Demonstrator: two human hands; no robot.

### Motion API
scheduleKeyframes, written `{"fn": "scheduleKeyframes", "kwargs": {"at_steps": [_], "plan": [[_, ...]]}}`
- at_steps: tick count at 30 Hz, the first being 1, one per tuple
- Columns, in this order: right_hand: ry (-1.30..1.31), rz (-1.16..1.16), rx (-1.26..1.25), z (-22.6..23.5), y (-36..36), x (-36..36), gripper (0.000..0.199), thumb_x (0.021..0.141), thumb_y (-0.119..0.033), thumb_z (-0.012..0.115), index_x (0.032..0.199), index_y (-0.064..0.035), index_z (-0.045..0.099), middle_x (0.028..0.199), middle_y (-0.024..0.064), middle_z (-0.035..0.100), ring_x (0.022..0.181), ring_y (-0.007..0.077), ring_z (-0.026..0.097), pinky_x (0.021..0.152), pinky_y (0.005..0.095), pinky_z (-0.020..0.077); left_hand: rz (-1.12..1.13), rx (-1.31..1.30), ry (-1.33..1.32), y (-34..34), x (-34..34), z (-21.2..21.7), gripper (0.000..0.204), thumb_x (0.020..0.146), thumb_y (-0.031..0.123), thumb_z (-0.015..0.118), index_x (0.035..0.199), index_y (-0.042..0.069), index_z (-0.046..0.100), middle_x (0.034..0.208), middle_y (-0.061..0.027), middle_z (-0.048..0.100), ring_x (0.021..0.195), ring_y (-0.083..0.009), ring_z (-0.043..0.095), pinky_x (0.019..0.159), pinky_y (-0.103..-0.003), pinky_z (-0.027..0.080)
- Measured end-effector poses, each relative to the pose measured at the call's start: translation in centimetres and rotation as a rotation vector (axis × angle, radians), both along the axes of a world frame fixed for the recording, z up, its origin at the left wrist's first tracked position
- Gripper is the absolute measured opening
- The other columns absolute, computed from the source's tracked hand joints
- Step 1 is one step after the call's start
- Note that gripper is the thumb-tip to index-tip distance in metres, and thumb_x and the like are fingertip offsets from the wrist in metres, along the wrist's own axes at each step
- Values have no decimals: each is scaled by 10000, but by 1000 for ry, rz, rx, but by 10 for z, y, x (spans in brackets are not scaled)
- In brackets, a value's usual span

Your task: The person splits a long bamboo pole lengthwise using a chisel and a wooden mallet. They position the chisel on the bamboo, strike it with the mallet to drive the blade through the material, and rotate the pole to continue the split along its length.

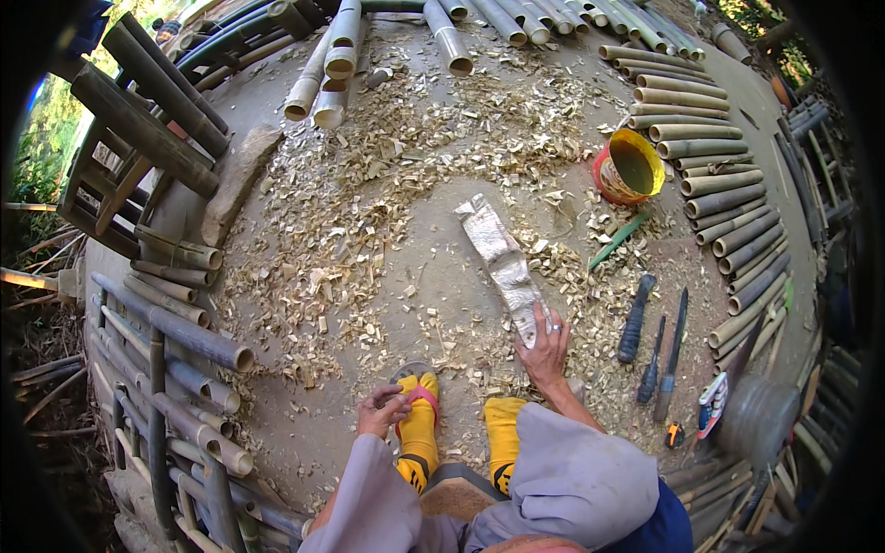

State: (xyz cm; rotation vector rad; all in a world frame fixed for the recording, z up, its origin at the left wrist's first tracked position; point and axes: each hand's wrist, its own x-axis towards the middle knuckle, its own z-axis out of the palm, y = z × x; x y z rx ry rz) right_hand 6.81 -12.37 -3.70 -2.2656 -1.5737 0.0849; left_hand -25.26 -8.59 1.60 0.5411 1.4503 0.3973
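Observation:
My right hand [546, 352] grips the near end of a long, flat, creased silvery strip [500, 249], thumb on one side and fingers on the other. The strip lies on the ground, slanting away to the far left. A ring shows on one finger. Above my left foot, my left hand [382, 410] hangs with loosely bent fingers somewhat apart and nothing seen in them. Yellow socks [502, 433] cover my feet, and a sandal with a pink strap [424, 396] shows on the left one.
Wood chips [341, 249] litter the ground. To the right are a bucket of murky liquid [606, 175], a green strip [618, 241], a black-wrapped tool [636, 318], a long dark blade [678, 341], a handsaw [712, 405] and a tape measure [675, 435]. Bamboo poles [724, 184] line both sides.

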Motion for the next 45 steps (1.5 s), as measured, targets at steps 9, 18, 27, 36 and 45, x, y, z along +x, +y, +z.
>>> {"fn": "scheduleKeyframes", "kwargs": {"at_steps": [9,18,27,36,45], "plan": [[-10,-6,30,0,0,-4,782,647,-234,770,1326,-74,418,1126,234,472,1016,367,440,880,466,366,-18,-8,-19,1,1,-2,333,788,105,684,1077,3,555,886,-87,635,731,-153,634,626,-248,523],[-1,-2,31,-3,-2,2,770,657,-237,763,1323,-61,418,1120,247,474,1013,374,447,877,468,372,-75,-4,-29,-3,19,1,351,800,120,679,1100,-6,548,911,-94,635,728,-154,634,629,-241,519],[-16,-16,-11,-7,2,-4,765,664,-262,755,1327,-82,420,1153,226,461,1065,371,436,923,473,369,-98,5,-31,-6,20,-1,339,801,182,690,1086,33,584,925,-73,638,770,-149,630,686,-270,514],[-25,-5,30,-11,0,-7,716,703,-240,713,1334,-79,415,1143,217,482,1057,385,448,946,485,348,-107,39,-35,-14,12,-19,339,786,228,712,1064,66,607,924,-48,652,768,-133,629,689,-253,496],[-9,-15,1,-9,-3,0,742,690,-228,721,1346,-86,404,1176,215,475,1115,376,435,974,495,325,-84,57,-57,-16,14,-21,346,784,206,699,1074,44,605,929,-69,644,768,-136,629,682,-259,498]]}}
